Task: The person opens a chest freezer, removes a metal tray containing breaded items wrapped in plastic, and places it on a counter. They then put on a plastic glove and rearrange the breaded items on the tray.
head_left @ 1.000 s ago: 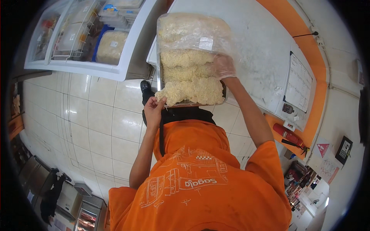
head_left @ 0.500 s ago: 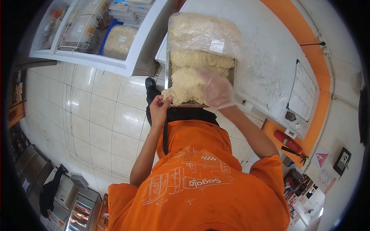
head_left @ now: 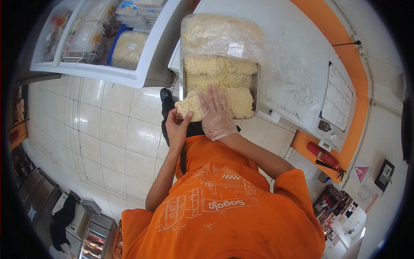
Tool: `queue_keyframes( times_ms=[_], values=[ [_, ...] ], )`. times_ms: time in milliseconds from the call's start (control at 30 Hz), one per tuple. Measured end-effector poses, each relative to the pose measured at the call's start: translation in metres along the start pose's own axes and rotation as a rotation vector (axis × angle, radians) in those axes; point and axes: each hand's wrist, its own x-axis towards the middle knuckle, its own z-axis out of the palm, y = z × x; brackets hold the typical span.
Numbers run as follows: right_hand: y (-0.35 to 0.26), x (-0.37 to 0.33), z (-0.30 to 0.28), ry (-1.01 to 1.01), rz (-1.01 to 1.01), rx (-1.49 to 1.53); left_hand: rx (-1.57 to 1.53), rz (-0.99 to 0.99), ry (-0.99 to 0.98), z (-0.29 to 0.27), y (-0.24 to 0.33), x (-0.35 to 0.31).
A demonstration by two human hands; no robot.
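Resting palm-down with fingers slightly spread, your clear-plastic-gloved right hand [head_left: 217,115] lies across the pale-yellow, crumb-coated oblong piece [head_left: 241,102] at the near end of a silver metal tray [head_left: 257,84], forearm [head_left: 258,154] slanting in from the right; your bare left hand [head_left: 177,128] pinches the piece's left end past the tray's rim.

Scuffed white worktop [head_left: 293,64], on it a metal tray [head_left: 257,88] of crumb-coated pieces [head_left: 240,102], some under clear plastic [head_left: 248,52].
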Motion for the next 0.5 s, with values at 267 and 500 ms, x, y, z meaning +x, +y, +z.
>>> queue_keyframes(
  times_ms=[267,500],
  values=[
    [0.082,0.038,-0.046,0.323,0.168,0.428,-0.043,-0.035,0.009,-0.001,-0.004,0.005],
    [0.109,0.084,-0.026,0.166,0.373,-0.177,-0.149,-0.054,-0.021,-0.003,0.002,0.001]
  ],
)
